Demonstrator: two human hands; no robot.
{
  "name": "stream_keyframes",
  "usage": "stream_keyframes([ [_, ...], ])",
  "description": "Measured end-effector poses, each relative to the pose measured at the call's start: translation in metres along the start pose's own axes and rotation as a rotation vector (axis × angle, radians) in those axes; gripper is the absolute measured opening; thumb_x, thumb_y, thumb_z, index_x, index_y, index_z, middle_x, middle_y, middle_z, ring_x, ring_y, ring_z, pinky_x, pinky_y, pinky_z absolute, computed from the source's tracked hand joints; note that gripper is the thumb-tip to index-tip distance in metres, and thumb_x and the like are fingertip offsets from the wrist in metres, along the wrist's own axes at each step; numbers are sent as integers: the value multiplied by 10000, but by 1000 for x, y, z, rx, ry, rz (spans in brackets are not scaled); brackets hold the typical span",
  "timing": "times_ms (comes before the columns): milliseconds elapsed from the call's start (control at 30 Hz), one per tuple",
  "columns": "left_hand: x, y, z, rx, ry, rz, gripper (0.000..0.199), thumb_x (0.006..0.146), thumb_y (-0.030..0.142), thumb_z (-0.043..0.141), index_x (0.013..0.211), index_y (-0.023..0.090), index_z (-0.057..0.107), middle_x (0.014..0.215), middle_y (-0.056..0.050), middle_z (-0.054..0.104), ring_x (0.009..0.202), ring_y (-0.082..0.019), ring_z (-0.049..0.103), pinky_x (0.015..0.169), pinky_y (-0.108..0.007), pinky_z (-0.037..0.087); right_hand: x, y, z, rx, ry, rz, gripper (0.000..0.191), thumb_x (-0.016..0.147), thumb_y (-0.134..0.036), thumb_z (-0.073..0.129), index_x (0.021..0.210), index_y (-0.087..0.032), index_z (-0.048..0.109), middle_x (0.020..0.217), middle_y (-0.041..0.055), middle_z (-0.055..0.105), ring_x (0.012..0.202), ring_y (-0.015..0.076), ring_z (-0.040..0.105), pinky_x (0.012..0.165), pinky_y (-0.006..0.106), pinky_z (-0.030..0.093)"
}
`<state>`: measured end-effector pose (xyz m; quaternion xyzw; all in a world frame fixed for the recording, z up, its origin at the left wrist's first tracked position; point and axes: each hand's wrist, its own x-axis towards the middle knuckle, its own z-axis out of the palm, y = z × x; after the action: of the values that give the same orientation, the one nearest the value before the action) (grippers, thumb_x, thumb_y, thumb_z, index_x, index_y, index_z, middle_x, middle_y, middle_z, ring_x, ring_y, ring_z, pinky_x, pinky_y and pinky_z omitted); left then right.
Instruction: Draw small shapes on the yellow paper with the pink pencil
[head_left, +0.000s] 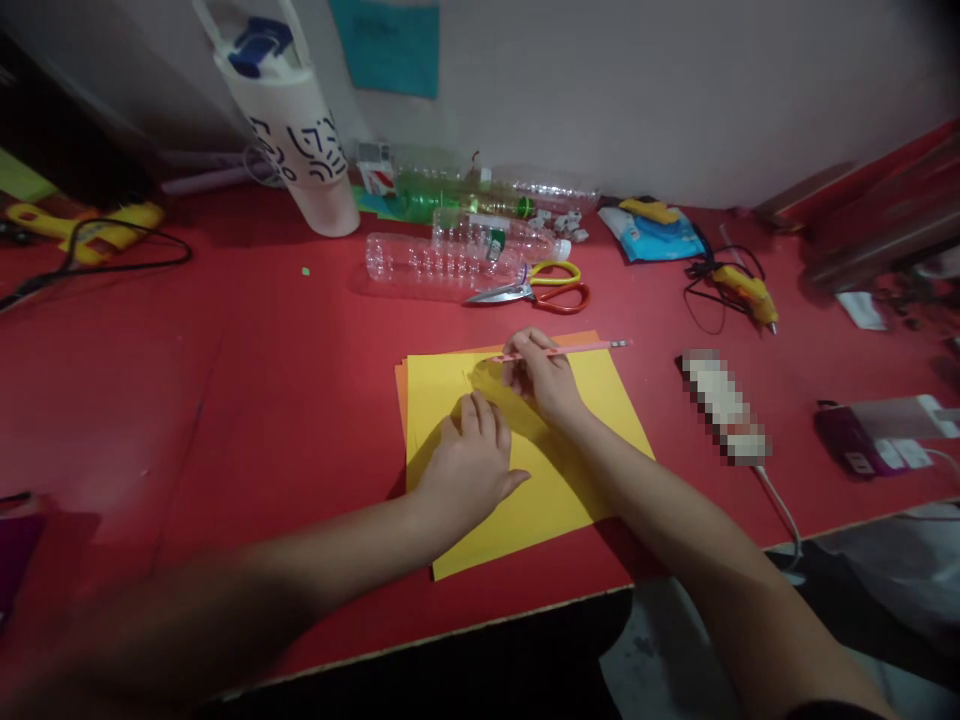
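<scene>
A yellow sheet of paper (480, 530) lies on the red table, with the edge of an orange sheet (585, 338) showing beneath it. My left hand (472, 460) rests flat on the yellow sheet, thumb out to the side. Near the sheet's far edge, my right hand (541, 375) grips a pink pencil (592, 348). The pencil lies almost level, its tip to the left and its eraser end to the right. Faint pencil marks seem to show on the paper left of the tip.
Beyond the paper lie scissors (525, 292) and several plastic bottles (442, 262). A white tumbler (300, 140) stands at back left. To the right are a yellow glue gun (746, 295), a blue packet (652, 235) and a blurred-out device (724, 405) on a cable.
</scene>
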<state>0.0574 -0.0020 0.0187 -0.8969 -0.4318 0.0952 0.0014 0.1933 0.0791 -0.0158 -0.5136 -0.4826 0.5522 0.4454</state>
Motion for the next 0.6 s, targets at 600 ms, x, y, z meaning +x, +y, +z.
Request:
stream_keyframes([
  [600,-3,0,-4,-33,10,12,737,959,566,519,1305,-82,580,1354,-354,544,1146,-398,605,828,-426,570,-9,-6,-18,-239,-110,-82,133,697,-284,619,669,-221,505,527,-55,534,491,103,426,500,243,324],
])
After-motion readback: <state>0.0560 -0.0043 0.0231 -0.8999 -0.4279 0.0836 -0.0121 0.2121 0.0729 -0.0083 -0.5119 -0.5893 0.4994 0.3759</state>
